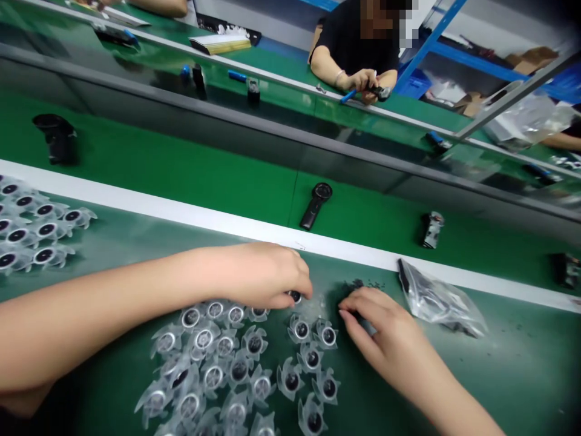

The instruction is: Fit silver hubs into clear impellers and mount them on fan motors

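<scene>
Clear plastic fans (299, 330) lie scattered on the green mat (521, 375) just below my hands — light, thin-finned things, likely fragile, best held by the round hub. My left hand (258, 277) pinches a small dark piece (295, 296); my right hand (374, 324) curls loosely — whether it grips anything, I can't tell

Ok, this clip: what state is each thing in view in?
Left hand: pinching a small dark round part.
Right hand: fingers curled, low over the green mat.
Translucent finned parts: loose, dark centres facing up.
Clear plastic bag: lying flat, dark parts inside.
</scene>
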Tool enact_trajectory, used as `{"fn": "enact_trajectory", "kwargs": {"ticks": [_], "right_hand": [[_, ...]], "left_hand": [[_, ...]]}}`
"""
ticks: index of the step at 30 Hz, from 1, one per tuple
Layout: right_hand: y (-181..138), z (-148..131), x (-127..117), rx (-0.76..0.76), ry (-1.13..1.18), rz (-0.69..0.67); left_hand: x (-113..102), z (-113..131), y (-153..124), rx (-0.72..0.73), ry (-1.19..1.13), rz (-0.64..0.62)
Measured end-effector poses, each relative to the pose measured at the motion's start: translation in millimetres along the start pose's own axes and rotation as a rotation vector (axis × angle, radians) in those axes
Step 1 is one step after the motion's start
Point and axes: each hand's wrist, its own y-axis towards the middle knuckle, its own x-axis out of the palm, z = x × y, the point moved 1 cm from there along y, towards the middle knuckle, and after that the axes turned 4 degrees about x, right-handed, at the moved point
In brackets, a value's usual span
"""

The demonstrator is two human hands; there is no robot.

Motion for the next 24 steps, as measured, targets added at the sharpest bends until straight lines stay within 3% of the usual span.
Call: {"fn": "enact_trajectory", "kwargs": {"ticks": [4, 11, 16, 21, 24], "right_hand": [[-1.3, -3.0, 12.4, 0.016, -0.097, 0.031], [18.0, -24.9, 10.4, 0.038, -0.310, 0.013], [31.7, -29.9, 13.1, 0.074, -0.377, -0.011], [35.8, -24.5, -1.6, 0.085, -0.292, 0.000], [29.9, -29.5, -13.9, 0.089, 0.009, 0.048]], "left_hand": [[8.2, -4.7, 1.7, -0.055, 0.065, 0.073], [11.3, -6.9, 3.5, -0.233, 0.032, 0.145], [11.3, -12.5, 4.4, -0.231, -0.061, 0.202], [8.3, -9.5, 5.4, -0.296, -0.362, 0.351], [8.0, 3.5, 5.9, -0.369, -0.579, 0.365]]}}
